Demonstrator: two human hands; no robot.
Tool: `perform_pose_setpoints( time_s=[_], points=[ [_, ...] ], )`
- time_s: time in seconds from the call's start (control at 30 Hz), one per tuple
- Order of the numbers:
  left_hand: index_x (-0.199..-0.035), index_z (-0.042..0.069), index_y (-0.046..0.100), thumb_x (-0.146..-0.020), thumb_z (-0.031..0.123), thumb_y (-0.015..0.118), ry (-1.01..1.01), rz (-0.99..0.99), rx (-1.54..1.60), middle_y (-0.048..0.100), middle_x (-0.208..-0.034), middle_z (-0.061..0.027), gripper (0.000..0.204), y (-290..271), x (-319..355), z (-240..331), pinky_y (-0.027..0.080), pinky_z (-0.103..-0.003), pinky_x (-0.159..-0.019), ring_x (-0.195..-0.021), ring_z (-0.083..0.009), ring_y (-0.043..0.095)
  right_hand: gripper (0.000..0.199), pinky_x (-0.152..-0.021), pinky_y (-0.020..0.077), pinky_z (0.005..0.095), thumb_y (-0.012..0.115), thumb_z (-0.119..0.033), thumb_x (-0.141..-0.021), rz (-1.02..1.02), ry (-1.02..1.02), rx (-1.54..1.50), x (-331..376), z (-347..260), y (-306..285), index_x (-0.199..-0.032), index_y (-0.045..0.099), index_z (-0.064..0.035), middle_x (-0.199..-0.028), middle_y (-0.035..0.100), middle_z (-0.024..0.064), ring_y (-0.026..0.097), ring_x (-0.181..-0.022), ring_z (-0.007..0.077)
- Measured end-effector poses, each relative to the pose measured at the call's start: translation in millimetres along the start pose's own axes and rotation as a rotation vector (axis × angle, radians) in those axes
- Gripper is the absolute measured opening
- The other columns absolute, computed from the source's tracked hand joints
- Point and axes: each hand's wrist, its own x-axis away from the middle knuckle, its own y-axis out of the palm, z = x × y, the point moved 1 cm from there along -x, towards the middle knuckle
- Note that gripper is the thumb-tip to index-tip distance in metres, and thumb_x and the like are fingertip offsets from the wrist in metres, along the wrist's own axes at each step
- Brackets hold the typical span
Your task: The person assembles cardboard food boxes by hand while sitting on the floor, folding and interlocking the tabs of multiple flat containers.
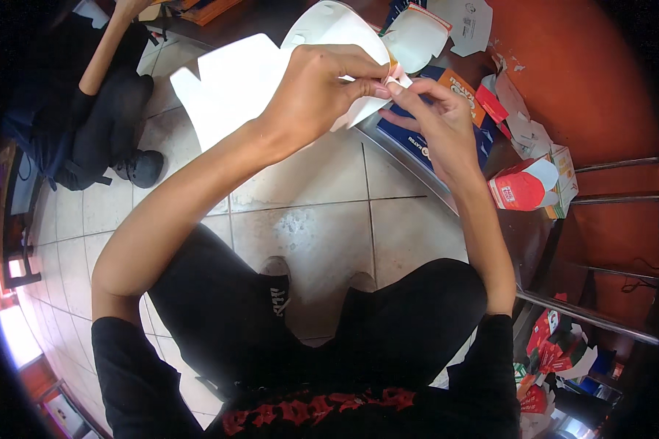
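A large white paperboard food box (234, 84), partly unfolded with its plain inner side showing, hangs in front of me above the tiled floor. My left hand (311, 91) pinches an edge of it between thumb and fingers. Right beside that, my right hand (439, 117) grips a small folded flap of the same box, so both thumbs nearly touch. The fingertips and knuckles cover the exact fold. Below my right hand, a flat blue and orange carton (417, 143) lies on the dark table.
Red and white food boxes (518, 189) stand at the table's right, near metal bars (622, 197). White cartons (417, 38) lie farther back. More red packaging (556, 351) fills a lower shelf at right. Another person (102, 110) in dark clothes sits at the far left.
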Motion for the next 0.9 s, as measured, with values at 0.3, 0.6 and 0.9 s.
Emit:
perform_pose_setpoints(
  time_s=[0.3,0.6,0.9],
  points=[
    [-0.11,0.004,0.074,-0.083,0.004,0.074,0.12,-0.23,-0.185,0.071,-0.097,-0.0114,0.027,1.7,6.2,1.7,0.058,-0.031,-0.073,-0.086,-0.0212,0.072,0.022,-0.077,0.0509,0.0239,0.073,-0.018,-0.093,-0.134,-0.044,0.296,1.3,-0.1,-5.5,-0.094,0.072,0.004,-0.087,0.072,0.0055,0.066,-0.083,0.0091],
    [-0.112,0.002,0.074,-0.091,0.014,0.069,-0.28,-0.072,0.117,0.07,-0.11,-0.0115,0.025,4.6,3.2,3.7,0.058,-0.036,-0.09,-0.098,-0.0215,0.069,0.02,-0.082,0.0517,0.0276,0.068,-0.014,-0.096,-0.07,-0.136,0.258,-1.6,4.9,-2.5,-0.103,0.057,0.0014,-0.095,0.071,0.0083,0.068,-0.085,0.0139],
    [-0.11,0.001,0.074,-0.09,0.013,0.069,-0.267,-0.106,-0.014,0.071,-0.108,-0.0155,0.024,4.3,7.4,15.0,0.059,-0.033,-0.083,-0.091,-0.0209,0.071,0.035,-0.078,0.0515,0.0246,0.073,-0.012,-0.092,0.088,-0.199,0.292,-7.5,17.1,-0.8,-0.114,0.048,-0.0038,-0.084,0.068,0.0067,0.067,-0.082,0.0117]
  ],
)
